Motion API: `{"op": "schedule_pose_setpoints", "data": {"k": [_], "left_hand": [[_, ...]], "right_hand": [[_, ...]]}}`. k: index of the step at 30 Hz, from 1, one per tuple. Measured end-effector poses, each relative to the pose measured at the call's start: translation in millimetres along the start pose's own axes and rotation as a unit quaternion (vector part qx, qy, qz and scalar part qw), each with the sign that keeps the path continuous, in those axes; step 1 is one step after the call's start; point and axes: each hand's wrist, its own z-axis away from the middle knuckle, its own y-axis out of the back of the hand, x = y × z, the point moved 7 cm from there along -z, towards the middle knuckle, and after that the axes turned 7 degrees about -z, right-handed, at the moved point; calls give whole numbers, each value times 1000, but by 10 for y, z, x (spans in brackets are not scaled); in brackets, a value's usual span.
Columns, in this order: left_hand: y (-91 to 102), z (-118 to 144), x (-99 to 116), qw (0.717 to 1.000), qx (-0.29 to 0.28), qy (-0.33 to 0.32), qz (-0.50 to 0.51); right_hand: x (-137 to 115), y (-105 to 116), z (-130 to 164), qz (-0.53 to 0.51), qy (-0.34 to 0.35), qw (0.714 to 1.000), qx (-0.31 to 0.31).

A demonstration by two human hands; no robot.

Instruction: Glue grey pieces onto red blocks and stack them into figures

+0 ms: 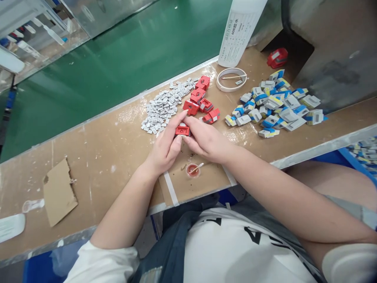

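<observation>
Both my hands meet around one small red plastic part (182,131) with a recessed face, low over the bench. My left hand (165,149) grips it from the left, thumb at its near edge. From the right, my right hand (207,139) closes on the same part, and the fingertips of both hands touch at its far side. Just beyond lie several similar red parts (198,95). Left of them spreads a heap of small grey-white tiles (165,106). Near the bench edge below my hands sits a small round dish (193,171) of reddish liquid, a cotton swab (196,168) resting in it.
A white tape roll (231,89) and a tall white bottle (235,43) stand behind. At right lies a pile of grey, blue and yellow parts (279,102), with one red part (277,57) beyond. Torn cardboard (60,192) lies left. A green belt (118,70) runs behind the bench.
</observation>
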Motion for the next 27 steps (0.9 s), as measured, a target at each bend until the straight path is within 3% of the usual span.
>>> {"op": "schedule_pose_setpoints", "data": {"k": [4,13,17,23,27], "left_hand": [[25,4,-2,1000,-2,15,-1],[1,19,53,998,-21,-23,-60],[-5,32,98,997,5,-13,-74],[15,48,218,988,39,-76,-131],[60,47,230,980,13,-116,-159]], "right_hand": [[-38,-5,10,22,23,999,4],[-32,-25,26,37,32,999,13],[-78,-35,16,60,47,997,26],[-163,6,13,94,85,991,54],[-210,25,15,90,117,988,45]]}}
